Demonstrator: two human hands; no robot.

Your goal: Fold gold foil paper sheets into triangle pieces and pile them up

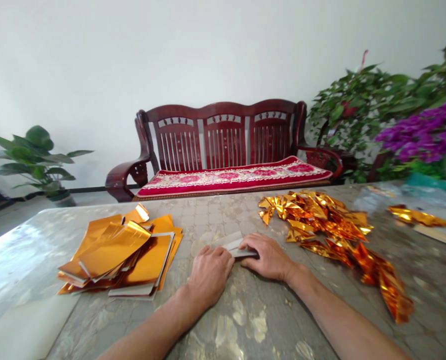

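Observation:
A folded sheet of paper (pixel 233 242), pale side showing, lies on the table between my two hands. My left hand (pixel 211 272) presses on its left part, the fingers close together. The fingers of my right hand (pixel 267 256) are curled round its right end, the thumb at the near edge. Part of the paper is hidden under my fingers. To the left is a loose stack of gold foil paper sheets (pixel 112 250), some with pale backs up. On the right lies a heap of folded gold foil pieces (pixel 320 217), trailing toward the near right.
The patterned table (pixel 193 320) fills the foreground. Clear plastic wrapping (pixel 380 196) and another folded gold piece (pixel 421 217) lie at the far right. Beyond the table stand a dark red wooden bench (pixel 225 135), a potted plant (pixel 39 160) and purple flowers (pixel 425 132).

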